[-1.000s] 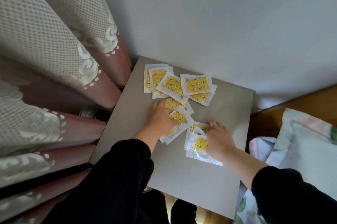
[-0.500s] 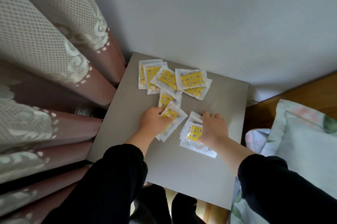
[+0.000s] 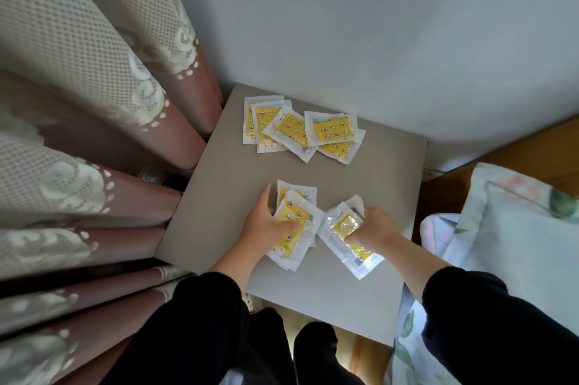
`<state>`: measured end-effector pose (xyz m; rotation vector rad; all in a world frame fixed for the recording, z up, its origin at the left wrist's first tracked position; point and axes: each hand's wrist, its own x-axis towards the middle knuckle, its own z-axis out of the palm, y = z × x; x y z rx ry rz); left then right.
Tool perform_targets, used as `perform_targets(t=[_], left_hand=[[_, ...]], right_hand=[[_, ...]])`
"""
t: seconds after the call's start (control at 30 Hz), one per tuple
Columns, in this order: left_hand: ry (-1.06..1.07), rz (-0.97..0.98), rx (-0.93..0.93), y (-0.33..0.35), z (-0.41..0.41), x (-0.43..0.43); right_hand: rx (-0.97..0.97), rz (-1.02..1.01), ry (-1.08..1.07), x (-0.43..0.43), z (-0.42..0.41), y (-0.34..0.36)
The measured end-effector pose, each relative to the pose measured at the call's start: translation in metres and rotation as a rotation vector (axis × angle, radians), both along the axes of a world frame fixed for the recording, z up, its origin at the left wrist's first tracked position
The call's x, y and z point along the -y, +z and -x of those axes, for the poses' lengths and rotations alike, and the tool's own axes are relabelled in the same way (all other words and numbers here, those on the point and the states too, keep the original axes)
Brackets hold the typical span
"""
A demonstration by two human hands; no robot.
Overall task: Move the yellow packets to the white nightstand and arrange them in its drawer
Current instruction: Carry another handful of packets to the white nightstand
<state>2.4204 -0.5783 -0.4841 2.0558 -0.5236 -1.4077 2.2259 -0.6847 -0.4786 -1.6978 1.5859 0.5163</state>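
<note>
Gripping about three yellow packets (image 3: 293, 215) in left hand (image 3: 266, 225), pinching about three in right hand (image 3: 376, 228); five more fanned at upper centre of nightstand (image 3: 376, 171).

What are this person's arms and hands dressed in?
The left hand and right hand are bare: no gloves, rings or watch visible. The left sleeve and right sleeve are black, plain, soft-looking fabric, ending short of the wrists.

- Packets (image 3: 332, 131): glossy, crinkly clear plastic around yellow printed insides.
- Nightstand top (image 3: 360, 184): smooth, matt board.
- Curtain (image 3: 78, 71): netted lace cloth over plain matt fabric.
- Wall (image 3: 344, 24): smooth, matt.
- Pillow (image 3: 517, 228): soft printed cloth.
- Sleeves (image 3: 203, 322): matt black cloth.
- Panel (image 3: 517, 149) behind pillow: smooth brown wood.
</note>
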Motion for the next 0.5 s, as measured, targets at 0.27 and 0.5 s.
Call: perform_targets(t=[0.27,0.5], left_hand=[[0.25,0.003,-0.299,0.028,0.02,-0.01],[0.133,-0.02,-0.332,0.083,0.042,-0.018]], right_hand=[[0.321,-0.209,-0.626,-0.011,0.029,0.016],[0.562,-0.304,-0.99,-0.045,0.053,0.072]])
